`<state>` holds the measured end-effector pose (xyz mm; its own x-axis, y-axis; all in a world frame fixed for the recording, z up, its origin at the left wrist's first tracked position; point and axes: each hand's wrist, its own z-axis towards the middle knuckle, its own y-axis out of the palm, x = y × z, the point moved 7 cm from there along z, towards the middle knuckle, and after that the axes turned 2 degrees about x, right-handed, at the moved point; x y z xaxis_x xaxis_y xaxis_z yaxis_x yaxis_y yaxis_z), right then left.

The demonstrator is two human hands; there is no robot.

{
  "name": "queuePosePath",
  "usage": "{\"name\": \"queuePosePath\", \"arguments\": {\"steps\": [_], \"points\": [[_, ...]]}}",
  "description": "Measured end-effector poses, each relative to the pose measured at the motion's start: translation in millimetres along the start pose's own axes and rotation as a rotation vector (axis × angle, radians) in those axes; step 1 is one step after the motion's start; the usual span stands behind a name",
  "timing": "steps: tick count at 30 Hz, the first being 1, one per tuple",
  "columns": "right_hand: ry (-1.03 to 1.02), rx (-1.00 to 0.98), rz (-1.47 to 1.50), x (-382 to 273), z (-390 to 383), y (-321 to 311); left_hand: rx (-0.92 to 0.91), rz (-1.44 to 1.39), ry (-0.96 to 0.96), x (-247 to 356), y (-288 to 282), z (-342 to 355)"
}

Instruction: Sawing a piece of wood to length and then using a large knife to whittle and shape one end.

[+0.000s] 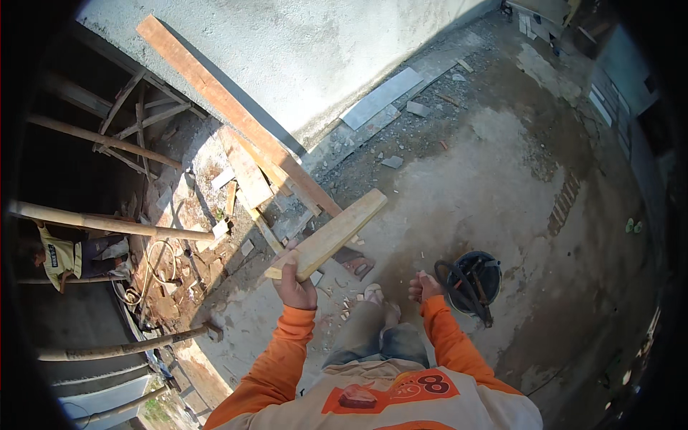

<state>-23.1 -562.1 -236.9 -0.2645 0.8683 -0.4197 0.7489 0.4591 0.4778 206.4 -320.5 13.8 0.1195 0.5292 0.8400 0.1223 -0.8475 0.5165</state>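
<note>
My left hand [296, 288] is closed around the lower end of a short, thick wooden board [331, 235]. The board slants up and to the right in front of me, with a narrower end at the far right. At my right side, my right hand [426, 287] is held with curled fingers; whether anything small is inside them cannot be seen. Just right of that hand stands a dark bucket [497, 276] on the ground, apart from it as far as I can tell. A curved black hose-like piece [447, 278] and other dark things stick out of it.
A long plank [215, 86] leans on the pale wall [301, 50]. Shorter boards [246, 168] and rubble lie below it. Wooden poles [115, 222] stand at the left, where another person [61, 261] is. A grey flat panel [382, 98] lies along the wall's foot.
</note>
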Motion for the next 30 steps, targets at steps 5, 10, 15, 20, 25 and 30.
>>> {"name": "queuePosePath", "arguments": {"steps": [5,10,15,20,25,30], "points": [[-0.005,-0.148,0.220,-118,-69,279,-0.413,0.409,0.356,45,112,-23],[-0.584,-0.146,-0.201,-252,-15,346,-0.762,0.594,0.675,49,163,-10],[-0.904,-0.353,-0.437,-402,0,459,-0.869,0.712,0.643,50,183,111],[-1.094,-0.366,-0.182,-500,13,527,-0.576,0.787,0.436,66,168,255],[-1.196,-0.138,-0.187,-571,69,554,-0.335,0.765,0.460,97,198,372],[-1.397,0.095,-0.190,-650,184,577,-0.068,0.701,0.625,140,247,464]]}}
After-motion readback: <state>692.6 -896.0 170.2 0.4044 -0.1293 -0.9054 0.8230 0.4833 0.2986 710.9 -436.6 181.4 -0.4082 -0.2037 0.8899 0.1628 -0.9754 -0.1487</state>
